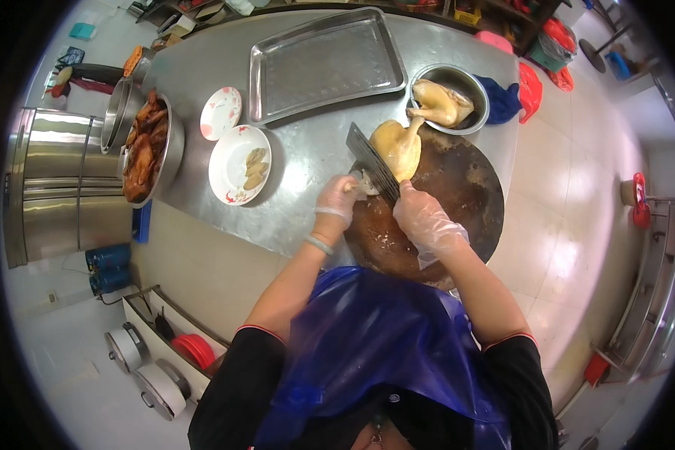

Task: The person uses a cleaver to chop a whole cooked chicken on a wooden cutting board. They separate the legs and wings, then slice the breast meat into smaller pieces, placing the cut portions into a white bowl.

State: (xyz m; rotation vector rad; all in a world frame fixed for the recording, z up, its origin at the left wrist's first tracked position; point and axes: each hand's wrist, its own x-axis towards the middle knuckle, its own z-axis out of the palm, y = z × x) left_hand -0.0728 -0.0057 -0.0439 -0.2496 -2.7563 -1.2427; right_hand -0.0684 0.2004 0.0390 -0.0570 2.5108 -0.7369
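My right hand (424,216), in a clear plastic glove, grips a dark cleaver (373,163) whose blade slants up to the left over a round wooden chopping block (455,191). My left hand (337,197), gloved too, holds a pale piece of poultry (365,184) at the block's left edge, close beside the blade. Right behind the cleaver lies a large pale-yellow poultry piece (396,147) with its leg pointing up. Another pale poultry portion (441,104) rests in a steel bowl (481,115) beyond the block. Several small cut pieces (255,169) lie in a white patterned bowl (225,171).
A steel tray (326,64) sits at the back of the metal table (191,197). A small patterned plate (220,112) stands behind the white bowl. Roasted poultry (144,152) fills a steel basin (174,149) at the left edge. A blue cloth (497,100) lies by the right edge.
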